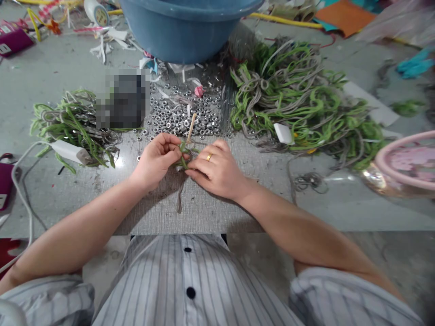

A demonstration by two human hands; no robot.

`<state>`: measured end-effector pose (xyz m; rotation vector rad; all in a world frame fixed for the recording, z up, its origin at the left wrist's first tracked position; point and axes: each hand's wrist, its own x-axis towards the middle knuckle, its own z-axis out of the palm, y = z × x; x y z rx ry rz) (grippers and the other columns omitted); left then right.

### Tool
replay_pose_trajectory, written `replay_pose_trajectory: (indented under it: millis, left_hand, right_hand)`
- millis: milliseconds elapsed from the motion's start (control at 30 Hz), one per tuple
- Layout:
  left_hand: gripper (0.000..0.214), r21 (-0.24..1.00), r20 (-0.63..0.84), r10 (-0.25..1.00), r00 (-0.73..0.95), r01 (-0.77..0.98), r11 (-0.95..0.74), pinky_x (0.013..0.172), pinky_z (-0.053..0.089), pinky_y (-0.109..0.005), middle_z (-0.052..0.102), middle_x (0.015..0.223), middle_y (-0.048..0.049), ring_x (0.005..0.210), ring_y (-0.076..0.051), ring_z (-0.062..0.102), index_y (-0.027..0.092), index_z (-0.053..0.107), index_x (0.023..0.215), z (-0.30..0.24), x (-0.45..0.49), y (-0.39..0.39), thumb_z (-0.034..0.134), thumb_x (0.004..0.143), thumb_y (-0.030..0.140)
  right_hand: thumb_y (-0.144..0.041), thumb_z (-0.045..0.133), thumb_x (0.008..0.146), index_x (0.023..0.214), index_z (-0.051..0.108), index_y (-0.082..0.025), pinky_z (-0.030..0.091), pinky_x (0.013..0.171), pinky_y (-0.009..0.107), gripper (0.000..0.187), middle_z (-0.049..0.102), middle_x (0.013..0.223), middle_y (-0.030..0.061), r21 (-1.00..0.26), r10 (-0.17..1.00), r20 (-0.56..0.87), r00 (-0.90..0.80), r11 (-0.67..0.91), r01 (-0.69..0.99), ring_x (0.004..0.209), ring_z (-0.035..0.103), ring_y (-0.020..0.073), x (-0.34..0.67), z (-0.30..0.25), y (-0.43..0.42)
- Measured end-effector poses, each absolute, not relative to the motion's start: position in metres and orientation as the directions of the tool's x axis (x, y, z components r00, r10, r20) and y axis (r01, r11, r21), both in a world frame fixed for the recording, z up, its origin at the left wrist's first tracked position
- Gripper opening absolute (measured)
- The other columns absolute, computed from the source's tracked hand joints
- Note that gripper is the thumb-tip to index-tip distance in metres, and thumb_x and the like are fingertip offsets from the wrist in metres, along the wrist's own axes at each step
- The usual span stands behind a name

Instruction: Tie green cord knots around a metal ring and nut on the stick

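1. Left hand [158, 160] in close — thumb and fingertips pinched together, nearly closed, with a small piece of soft green and grey cord [184, 159] between them.
2. Right hand [215, 170] meets it from the other side, fingers curled low and bunched, tips closed on that same cord; a plain gold ring [209, 157] shows on one finger.
3. And the cord itself? Right between the two hands, above the grey textured tabletop [217, 222], one grey end trailing towards the striped shirt [170, 280].
4. Just beyond the fingertips, a thin pale wooden-looking stick [192, 128] slants up; whether either hand has hold of it, I cannot tell.
5. Behind that, a scatter of small silvery metal nuts [166, 118], reaching back towards a large round blue plastic basin [183, 38].
6. Out on the right, a big tangled heap of green and grey cords [295, 102] — and a smaller green and grey bundle [70, 113] on the left.
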<state>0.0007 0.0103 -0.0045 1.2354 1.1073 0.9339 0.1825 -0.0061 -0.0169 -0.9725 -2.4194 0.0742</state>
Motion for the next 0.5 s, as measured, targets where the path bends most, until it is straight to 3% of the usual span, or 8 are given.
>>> replay_pose_trajectory:
  millis: [267, 367, 433, 500]
  left_hand:
    - [0.007, 0.987, -0.145, 0.966, 0.213, -0.037, 0.156, 0.07, 0.052, -0.025, 0.058, 0.071, 0.0028, 0.067, -0.01, 0.063, 0.018, 0.053, 0.086, -0.005, -0.004, 0.012, 0.056, 0.08, 0.016]
    - [0.008, 0.987, 0.074, 0.982, 0.174, 0.127, -0.097, 0.062, 0.047, -0.022, 0.057, 0.075, 0.0014, 0.064, -0.009, 0.056, 0.019, 0.055, 0.084, -0.006, -0.006, 0.011, 0.058, 0.078, 0.014]
    - [0.015, 0.918, 0.255, 0.948, 0.19, 0.259, -0.299, 0.056, 0.043, -0.021, 0.059, 0.086, -0.0006, 0.061, -0.007, 0.051, 0.02, 0.058, 0.087, -0.004, -0.007, 0.009, 0.06, 0.075, 0.011]
    - [0.025, 0.844, 0.345, 0.903, 0.256, 0.336, -0.418, 0.055, 0.043, -0.021, 0.062, 0.102, -0.0032, 0.06, -0.006, 0.051, 0.02, 0.059, 0.097, 0.0, -0.007, 0.007, 0.057, 0.075, 0.009]
  right_hand:
    - [-0.052, 0.026, 0.101, 0.08, 0.064, -0.021, 0.031, 0.073, 0.035, 0.053, 0.066, 0.069, 0.0023, -0.358, 0.773, 0.417, -0.478, 0.623, 0.696, 0.07, 0.056, 0.0186, 0.193, -0.024, 0.007]
    - [-0.054, 0.023, 0.101, 0.077, 0.061, -0.021, 0.031, 0.071, 0.034, 0.055, 0.066, 0.068, 0.0021, -0.363, 0.757, 0.483, -0.441, 0.631, 0.686, 0.069, 0.056, 0.0181, 0.195, -0.028, 0.01]
    - [-0.054, 0.023, 0.101, 0.077, 0.061, -0.021, 0.031, 0.071, 0.034, 0.056, 0.066, 0.068, 0.0019, -0.362, 0.748, 0.495, -0.442, 0.64, 0.678, 0.069, 0.057, 0.018, 0.195, -0.029, 0.01]
    - [-0.055, 0.021, 0.101, 0.077, 0.061, -0.022, 0.03, 0.071, 0.035, 0.057, 0.066, 0.067, 0.0017, -0.362, 0.745, 0.484, -0.459, 0.648, 0.67, 0.069, 0.056, 0.018, 0.195, -0.029, 0.01]
